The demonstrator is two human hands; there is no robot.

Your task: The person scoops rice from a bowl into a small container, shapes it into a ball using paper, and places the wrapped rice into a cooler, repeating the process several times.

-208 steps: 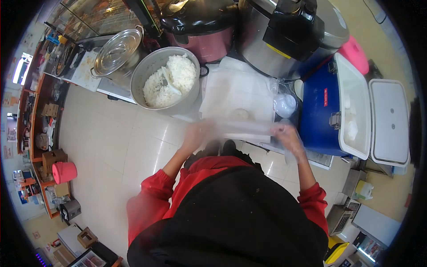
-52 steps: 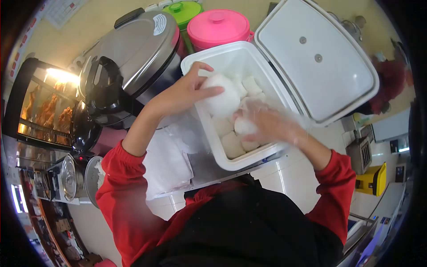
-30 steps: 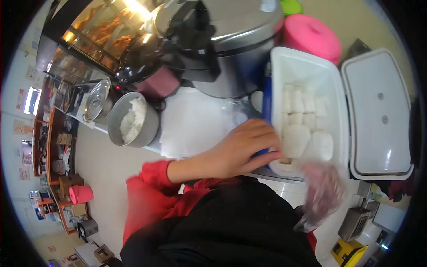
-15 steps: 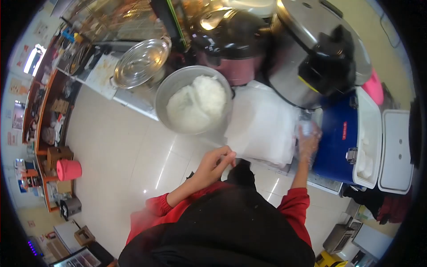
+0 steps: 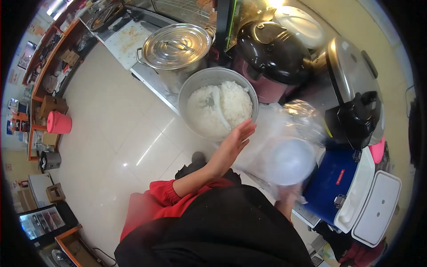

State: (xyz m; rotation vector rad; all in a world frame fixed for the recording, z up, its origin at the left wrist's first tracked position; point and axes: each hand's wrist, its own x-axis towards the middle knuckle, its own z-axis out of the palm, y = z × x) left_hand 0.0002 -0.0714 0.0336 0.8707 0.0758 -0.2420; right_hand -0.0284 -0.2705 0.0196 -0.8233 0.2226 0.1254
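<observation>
My left hand (image 5: 232,144) is open, fingers stretched out, close to the near rim of a metal pot (image 5: 183,100) of cooked white rice (image 5: 238,100). A white rice paddle (image 5: 218,107) lies on the rice. My right hand (image 5: 289,192), in what looks like a clear plastic glove, is blurred and partly hidden behind a round whitish bowl (image 5: 291,161) that it holds. The bowl is over the counter, in front of the white sheets (image 5: 267,120) and some crinkled clear plastic (image 5: 304,113).
A lidded steel pot (image 5: 178,46) stands beyond the rice at left. Behind are a dark-lidded pink cooker (image 5: 273,53) and a large silver cooker (image 5: 351,75). A blue cooler box (image 5: 331,182), its white lid (image 5: 378,207) open, is at right. Tiled floor (image 5: 133,120) lies at left.
My right hand has come back towards me with the bowl. My left hand has moved towards the rice pot, its fingers now stretched out. The whole view has shifted.
</observation>
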